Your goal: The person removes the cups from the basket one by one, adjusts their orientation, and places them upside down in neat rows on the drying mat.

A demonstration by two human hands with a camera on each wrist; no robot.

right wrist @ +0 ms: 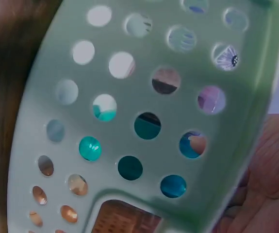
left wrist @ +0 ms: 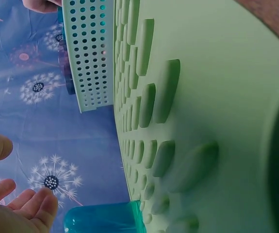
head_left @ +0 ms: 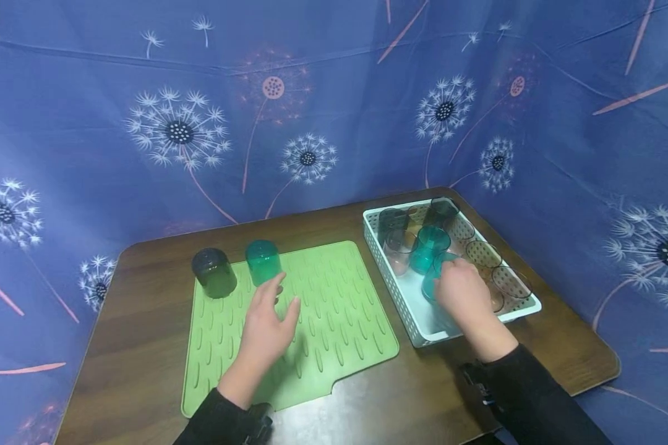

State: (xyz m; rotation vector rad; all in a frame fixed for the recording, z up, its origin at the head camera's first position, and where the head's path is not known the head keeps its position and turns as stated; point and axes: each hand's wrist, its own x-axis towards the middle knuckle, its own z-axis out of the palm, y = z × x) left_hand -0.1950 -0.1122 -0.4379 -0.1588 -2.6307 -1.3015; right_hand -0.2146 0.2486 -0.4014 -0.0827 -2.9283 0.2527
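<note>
My right hand (head_left: 463, 290) reaches into the white perforated basket (head_left: 392, 285) and grips a teal glass (head_left: 430, 286) near its rim; the fingertips are hidden behind the hand. Just behind that one stands a second teal glass (head_left: 430, 247). Over the green ridged mat (head_left: 334, 309), my left hand (head_left: 267, 327) hovers with fingers extended and thumb apart, holding nothing. Beyond its fingertips a teal glass (head_left: 263, 262) sits bottom up on the mat's far part. To the left of that, a dark grey glass (head_left: 214, 273) also stands bottom up at the mat's far left corner.
Several other glasses share the basket: a dark one (head_left: 392, 222) at the back left, a clear pinkish one (head_left: 399, 253), and a brownish one (head_left: 509, 283) on the right. Mat and basket rest on a brown wooden table (head_left: 139, 321), with blue dandelion-print cloth (head_left: 339, 93) behind.
</note>
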